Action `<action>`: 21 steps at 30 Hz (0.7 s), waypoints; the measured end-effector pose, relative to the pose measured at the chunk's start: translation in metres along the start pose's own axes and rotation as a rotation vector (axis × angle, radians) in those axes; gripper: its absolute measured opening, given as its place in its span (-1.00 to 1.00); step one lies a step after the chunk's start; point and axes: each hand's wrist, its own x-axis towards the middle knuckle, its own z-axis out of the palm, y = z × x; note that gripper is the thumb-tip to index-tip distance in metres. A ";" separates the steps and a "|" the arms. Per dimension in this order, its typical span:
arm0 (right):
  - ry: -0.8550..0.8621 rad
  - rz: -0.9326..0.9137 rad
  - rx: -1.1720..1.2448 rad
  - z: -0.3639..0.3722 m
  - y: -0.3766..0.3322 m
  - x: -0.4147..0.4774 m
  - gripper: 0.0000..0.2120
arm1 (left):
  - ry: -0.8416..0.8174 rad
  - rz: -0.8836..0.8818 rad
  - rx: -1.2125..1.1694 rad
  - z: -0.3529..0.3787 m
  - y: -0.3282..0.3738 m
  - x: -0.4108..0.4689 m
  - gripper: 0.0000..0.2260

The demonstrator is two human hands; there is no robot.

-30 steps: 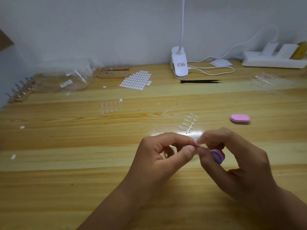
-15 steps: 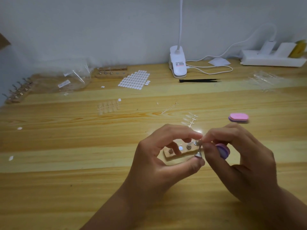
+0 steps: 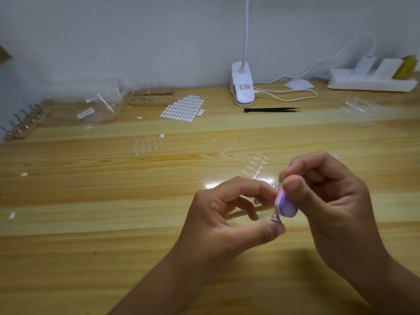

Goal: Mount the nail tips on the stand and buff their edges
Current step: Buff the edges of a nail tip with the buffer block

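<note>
Because the pegged wooden stand (image 3: 20, 126) sits out at the desk's left edge, with a clear bag (image 3: 100, 108) and a second wooden stand (image 3: 150, 98) toward the back edge, I take those for parked supplies rather than the work in hand. Beside them lies a sheet of white sticky pads (image 3: 181, 108). Nearer the middle are some loose clear nail tips (image 3: 146, 145) and a sprue of nail tips (image 3: 255, 165), handy for picking off one at a time.

Toward the front edge the left hand (image 3: 227, 214) pinches a small metal-footed peg (image 3: 275, 218) between thumb and forefinger. Its foot sits on the thumb tip, so its top is offered to the right. I cannot make out the nail tip on it; it would be hidden where the forefinger meets the block.

Touching that spot is the pink and purple buffer block (image 3: 286, 204), clamped between the thumb and curled fingers of the right hand (image 3: 325, 196) and tilted so that a narrow face meets the peg's top. I judge an edge is being buffed. A white power strip (image 3: 370, 80) sits at the back right corner, well apart.
</note>
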 end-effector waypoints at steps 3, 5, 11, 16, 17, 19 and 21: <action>0.020 -0.040 -0.072 -0.002 -0.001 0.001 -0.73 | -0.023 -0.050 -0.090 0.002 -0.001 0.000 -0.74; 0.021 -0.062 -0.140 -0.004 0.000 0.002 -0.80 | -0.040 -0.073 -0.132 0.002 -0.001 0.001 -0.74; 0.088 -0.095 -0.265 -0.007 0.003 0.002 -0.79 | -0.077 -0.137 -0.235 0.003 -0.001 0.001 -0.74; 0.116 -0.123 -0.345 -0.004 0.007 -0.005 -0.75 | -0.100 -0.135 -0.214 0.003 -0.002 0.000 -0.74; 0.114 -0.128 -0.353 -0.004 0.007 -0.005 -0.74 | -0.097 -0.135 -0.209 0.002 -0.002 0.001 -0.74; 0.108 -0.144 -0.378 -0.004 0.008 -0.006 -0.66 | -0.091 -0.133 -0.192 0.002 -0.002 0.001 -0.73; 0.105 -0.166 -0.414 -0.003 0.009 -0.008 -0.63 | -0.090 -0.120 -0.164 0.001 -0.003 0.002 -0.74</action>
